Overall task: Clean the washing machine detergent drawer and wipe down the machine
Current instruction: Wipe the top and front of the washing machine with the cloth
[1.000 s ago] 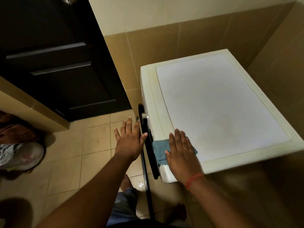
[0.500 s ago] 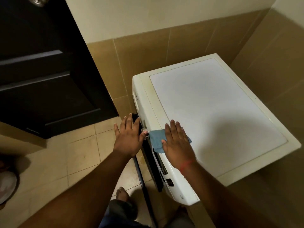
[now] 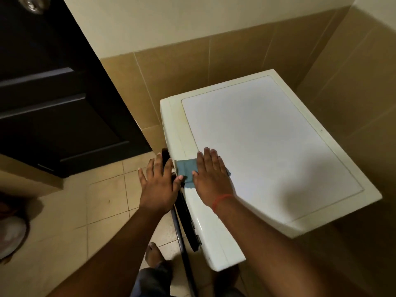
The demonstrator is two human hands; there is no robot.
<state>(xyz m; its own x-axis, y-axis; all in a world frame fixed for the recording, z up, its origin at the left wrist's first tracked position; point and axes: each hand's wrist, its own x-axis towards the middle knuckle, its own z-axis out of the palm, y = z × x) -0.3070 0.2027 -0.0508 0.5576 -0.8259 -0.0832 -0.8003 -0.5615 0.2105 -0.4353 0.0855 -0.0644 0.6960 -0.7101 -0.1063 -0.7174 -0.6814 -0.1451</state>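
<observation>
**Wipe in progress along front top edge of machine**

Since the frame half a second earlier, both hands had kept their places relative to the washing machine; the cloth sat at the same spot on the front top edge, and most of the apparent shift came from the camera tilting, which brought more of the near floor into view.

The machine stood in the right corner, its white top panel facing up and its front facing left. The blue cloth lay over the rounded front top edge, partly hanging over the front face. The right hand pressed it down with fingers straight and flat, gripping nothing; a red band sat on that wrist. The left hand was spread, fingers extended, braced against the dark machine door at the front, thumb close to the cloth's left edge, holding nothing.

Judged progress: wiping of the top edge was under way. The top panel looked free of obvious marks, though the dim light prevented any verdict on whether it had been wiped. The detergent drawer was not discernible, so its state could not be told. The front face and sides probably remained to be done.

Surroundings: tan tiled wall close behind and to the right of the machine, leaving little access to those sides. A dark panelled door stood at far left. A bare foot rested on the tiled floor near the machine's front. A pale bundle lay at the near left edge, unidentifiable.
</observation>
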